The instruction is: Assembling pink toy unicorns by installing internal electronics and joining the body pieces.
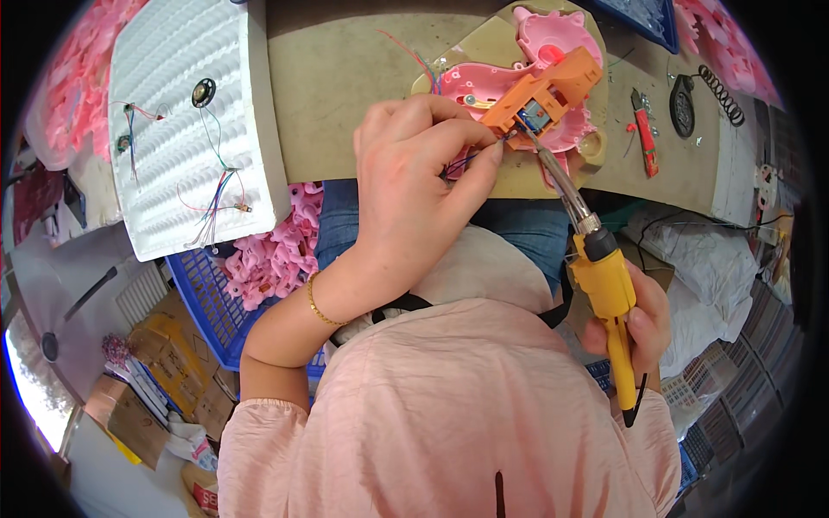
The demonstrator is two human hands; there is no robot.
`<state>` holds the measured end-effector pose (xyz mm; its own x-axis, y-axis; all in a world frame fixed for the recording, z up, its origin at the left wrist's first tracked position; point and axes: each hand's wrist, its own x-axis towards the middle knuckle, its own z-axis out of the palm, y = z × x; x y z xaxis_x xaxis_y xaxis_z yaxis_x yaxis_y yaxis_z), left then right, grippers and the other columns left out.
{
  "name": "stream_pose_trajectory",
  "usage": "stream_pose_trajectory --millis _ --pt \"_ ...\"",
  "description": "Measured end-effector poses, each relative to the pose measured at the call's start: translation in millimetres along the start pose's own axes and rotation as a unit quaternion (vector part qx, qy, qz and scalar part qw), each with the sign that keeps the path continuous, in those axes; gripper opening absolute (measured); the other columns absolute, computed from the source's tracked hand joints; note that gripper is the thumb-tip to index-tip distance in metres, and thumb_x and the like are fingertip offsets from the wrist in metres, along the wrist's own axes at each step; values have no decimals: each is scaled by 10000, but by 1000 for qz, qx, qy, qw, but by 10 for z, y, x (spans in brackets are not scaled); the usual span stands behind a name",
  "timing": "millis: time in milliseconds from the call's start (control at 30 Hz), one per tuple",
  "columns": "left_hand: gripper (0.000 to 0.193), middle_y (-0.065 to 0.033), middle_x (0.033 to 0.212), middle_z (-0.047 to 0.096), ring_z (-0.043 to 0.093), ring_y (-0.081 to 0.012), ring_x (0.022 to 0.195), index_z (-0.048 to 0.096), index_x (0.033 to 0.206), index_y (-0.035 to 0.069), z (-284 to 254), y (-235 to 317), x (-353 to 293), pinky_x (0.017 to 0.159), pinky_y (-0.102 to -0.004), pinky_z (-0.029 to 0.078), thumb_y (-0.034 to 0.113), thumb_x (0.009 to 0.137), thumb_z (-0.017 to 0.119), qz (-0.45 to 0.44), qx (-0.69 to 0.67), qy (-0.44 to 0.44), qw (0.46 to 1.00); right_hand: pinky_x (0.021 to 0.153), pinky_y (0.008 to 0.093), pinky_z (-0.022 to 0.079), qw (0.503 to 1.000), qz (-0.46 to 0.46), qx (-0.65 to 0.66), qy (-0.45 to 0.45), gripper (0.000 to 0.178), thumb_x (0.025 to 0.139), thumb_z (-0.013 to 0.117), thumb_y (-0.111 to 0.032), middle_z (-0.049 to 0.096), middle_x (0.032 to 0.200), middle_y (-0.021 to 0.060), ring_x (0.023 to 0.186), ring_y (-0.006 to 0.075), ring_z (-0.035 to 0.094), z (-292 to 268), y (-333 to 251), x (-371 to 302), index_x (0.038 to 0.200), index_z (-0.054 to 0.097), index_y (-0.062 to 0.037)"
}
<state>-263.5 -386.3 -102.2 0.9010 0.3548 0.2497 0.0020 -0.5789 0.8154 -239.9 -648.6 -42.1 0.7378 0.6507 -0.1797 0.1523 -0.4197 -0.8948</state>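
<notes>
My right hand [643, 324] is wrapped round a yellow soldering iron [604, 281]. The iron's metal tip reaches up into an orange plastic housing [566, 86], at a small blue part [534, 115] inside. My left hand [423, 160] has its thumb and forefinger pinched together at the housing's near edge, on thin dark wires [462, 164]. Beneath the housing lies a pink animal-shaped toy shell [484, 84], resting on a beige board [518, 186]. Red, green and blue wires [423, 65] stick out at the shell's upper left.
A white ribbed foam tray [186, 52] at left bears a small speaker [204, 92] and wired parts. Pink toy pieces [276, 255] fill a blue basket [203, 298] below. To the right lie red-handled cutters [644, 134] and a black oval object [682, 105] with a coiled cord.
</notes>
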Motion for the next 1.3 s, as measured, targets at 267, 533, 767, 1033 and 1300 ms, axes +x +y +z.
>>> stream_pose_trajectory --millis 267,533,767,1033,1300 --pt "68 0 873 600 491 -230 842 672 768 111 -40 26 17 779 -350 355 147 713 691 5 26 -24 999 545 266 436 980 149 131 -11 641 797 471 -458 643 709 83 576 175 599 -62 -253 106 1175 536 56" --pt "225 50 897 603 530 -164 856 671 851 184 -40 4 -50 757 -327 342 139 638 727 193 189 75 960 596 268 441 993 105 48 15 650 801 454 -458 655 796 90 658 169 612 -99 -128 27 1194 524 55" --pt "90 5 749 603 541 -198 768 646 796 117 -130 105 115 731 -327 352 124 723 697 37 30 -47 998 823 287 453 973 92 213 9 632 845 566 -419 569 1124 218 991 252 581 -213 -72 114 1260 426 37" --pt "93 -2 715 584 521 -208 741 616 737 108 -96 172 213 719 -330 347 127 707 702 52 58 -28 997 654 299 516 956 -267 -17 117 518 822 672 -220 576 1070 285 807 265 642 -22 73 265 1224 422 -10" --pt "99 -3 719 585 520 -209 743 621 744 106 -90 175 227 729 -331 350 128 700 707 61 57 -29 996 653 354 536 957 -280 -22 68 504 813 703 -183 530 1076 367 839 327 648 -74 39 312 1188 391 -58"
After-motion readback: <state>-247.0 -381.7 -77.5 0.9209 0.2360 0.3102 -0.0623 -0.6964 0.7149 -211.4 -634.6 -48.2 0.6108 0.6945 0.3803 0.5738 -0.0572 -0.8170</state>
